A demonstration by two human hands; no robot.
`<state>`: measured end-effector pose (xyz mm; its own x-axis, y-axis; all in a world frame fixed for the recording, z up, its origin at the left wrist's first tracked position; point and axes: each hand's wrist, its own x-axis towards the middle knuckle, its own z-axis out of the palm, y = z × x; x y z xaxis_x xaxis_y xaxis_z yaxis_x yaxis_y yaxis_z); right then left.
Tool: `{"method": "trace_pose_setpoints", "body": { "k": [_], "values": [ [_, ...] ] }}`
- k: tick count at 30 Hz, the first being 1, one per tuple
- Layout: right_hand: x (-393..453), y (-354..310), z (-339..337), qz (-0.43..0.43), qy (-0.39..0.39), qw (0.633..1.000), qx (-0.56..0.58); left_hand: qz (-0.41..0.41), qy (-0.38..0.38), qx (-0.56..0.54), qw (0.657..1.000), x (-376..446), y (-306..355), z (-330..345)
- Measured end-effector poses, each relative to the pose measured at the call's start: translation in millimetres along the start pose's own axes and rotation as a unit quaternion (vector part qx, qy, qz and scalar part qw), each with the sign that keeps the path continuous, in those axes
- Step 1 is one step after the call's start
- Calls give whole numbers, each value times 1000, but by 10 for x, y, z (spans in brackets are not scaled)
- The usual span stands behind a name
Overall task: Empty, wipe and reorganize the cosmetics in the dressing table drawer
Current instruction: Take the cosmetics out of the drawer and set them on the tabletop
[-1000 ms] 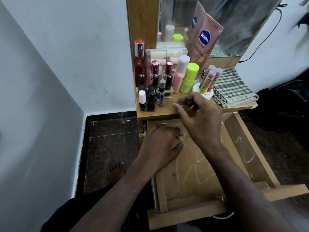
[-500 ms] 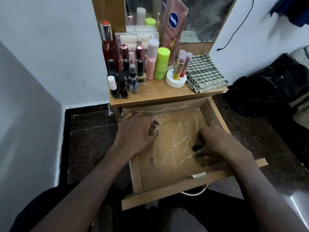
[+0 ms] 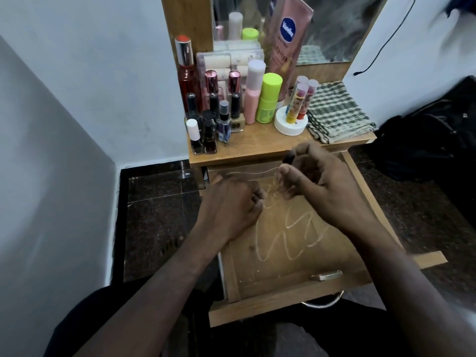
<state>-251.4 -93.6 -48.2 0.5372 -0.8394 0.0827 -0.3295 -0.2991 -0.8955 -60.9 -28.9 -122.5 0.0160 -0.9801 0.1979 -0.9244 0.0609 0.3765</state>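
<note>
Green-checked cloth [image 3: 337,112], lime-green bottle [image 3: 269,97], pink tube [image 3: 287,45], wooden drawer [image 3: 288,266].

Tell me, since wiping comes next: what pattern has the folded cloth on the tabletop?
Green-and-cream checked folded cloth, clearest in the head view.
</note>
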Motion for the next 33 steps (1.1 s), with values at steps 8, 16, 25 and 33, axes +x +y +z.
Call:
{"method": "trace_pose_setpoints", "body": {
  "k": [8,16,25,33],
  "values": [
    [464,-82,539,-81,144,984,-63,11,23,-3,1000,-26,24,-18],
    [626,-161,805,-124,171,971,-112,4,59,-17,998,-53,33,-2],
    [661,-84,898,-143,169,967,-124,0,61,-13,998,-56,19,21],
    [635,-47,861,-152,186,964,-114,-5,51,-10,999,-48,28,-23]
  ]
}}
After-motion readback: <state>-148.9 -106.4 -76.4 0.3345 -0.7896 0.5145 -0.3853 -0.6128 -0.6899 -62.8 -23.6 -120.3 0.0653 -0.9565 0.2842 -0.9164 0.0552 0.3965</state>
